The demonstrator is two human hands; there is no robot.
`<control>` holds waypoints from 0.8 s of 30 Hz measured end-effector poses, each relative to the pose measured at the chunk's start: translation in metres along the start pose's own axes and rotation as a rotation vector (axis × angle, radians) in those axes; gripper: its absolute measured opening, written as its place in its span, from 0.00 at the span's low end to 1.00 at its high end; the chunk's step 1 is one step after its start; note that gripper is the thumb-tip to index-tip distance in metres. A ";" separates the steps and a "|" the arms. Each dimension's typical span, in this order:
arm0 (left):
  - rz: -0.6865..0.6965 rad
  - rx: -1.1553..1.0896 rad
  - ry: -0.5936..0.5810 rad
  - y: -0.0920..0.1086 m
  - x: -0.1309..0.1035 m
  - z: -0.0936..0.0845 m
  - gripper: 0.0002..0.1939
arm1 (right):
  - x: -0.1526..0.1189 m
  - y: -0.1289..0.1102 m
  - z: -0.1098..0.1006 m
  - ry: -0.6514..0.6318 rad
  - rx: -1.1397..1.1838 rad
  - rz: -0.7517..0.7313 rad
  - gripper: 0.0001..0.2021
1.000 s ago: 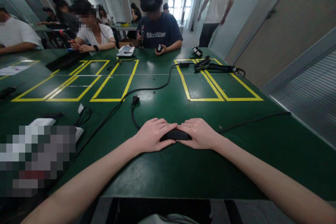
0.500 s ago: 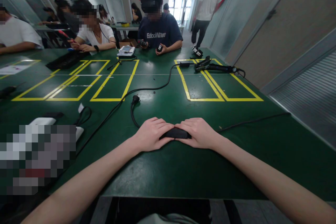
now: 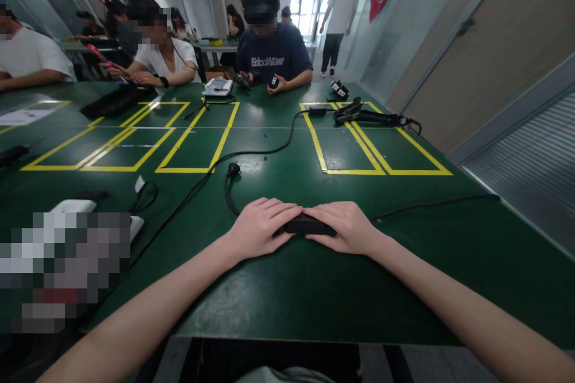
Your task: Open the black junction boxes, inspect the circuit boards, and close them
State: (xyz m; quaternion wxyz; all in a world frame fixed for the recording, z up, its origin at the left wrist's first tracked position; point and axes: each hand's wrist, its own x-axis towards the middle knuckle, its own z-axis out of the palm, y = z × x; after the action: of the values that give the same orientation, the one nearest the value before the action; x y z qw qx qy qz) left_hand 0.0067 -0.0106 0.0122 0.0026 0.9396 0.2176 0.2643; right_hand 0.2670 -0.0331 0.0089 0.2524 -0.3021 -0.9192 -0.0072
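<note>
A black power adapter [image 3: 311, 225], a long brick with a cable leaving each end, rests on the green table in front of me. My left hand [image 3: 263, 226] is closed around its left end, and my right hand [image 3: 348, 227] grips the right end. Fingers lie over the top and the thumbs press along the near side. Both ends are covered by my palms. From the left side a short cord curves up to a black plug [image 3: 233, 170]. A thin black cable [image 3: 431, 201] runs off to the right from behind my right hand.
Another black cable [image 3: 251, 153] crosses the green table [image 3: 278, 305] to a black hair-tool-like device [image 3: 372, 115]. Yellow tape rectangles [image 3: 354, 171] mark the tabletop. At left lie white items [image 3: 74, 206], partly pixelated. Several people sit opposite, one holding a black object [image 3: 274, 82].
My thumbs have drawn apart and more of the adapter's near side shows. The right hand has shifted slightly right. A person in the background has walked farther away.
</note>
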 end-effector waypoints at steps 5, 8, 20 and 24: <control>-0.039 -0.028 -0.036 0.000 -0.002 0.001 0.17 | -0.001 0.001 -0.002 -0.009 -0.012 -0.032 0.20; -0.080 -0.052 -0.069 0.001 -0.003 0.002 0.16 | 0.000 0.000 -0.003 -0.026 0.042 -0.010 0.19; -0.009 0.004 -0.044 0.001 -0.002 0.004 0.18 | 0.003 -0.002 -0.007 -0.044 0.426 0.258 0.16; 0.059 0.055 -0.062 0.004 0.001 0.005 0.18 | 0.003 -0.003 -0.015 -0.215 0.806 0.458 0.18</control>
State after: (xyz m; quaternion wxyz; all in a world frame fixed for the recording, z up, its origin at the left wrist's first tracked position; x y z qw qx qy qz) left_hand 0.0114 -0.0133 0.0086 -0.0244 0.9531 0.1967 0.2286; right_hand 0.2696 -0.0365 0.0239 0.2481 -0.3739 -0.7794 0.4373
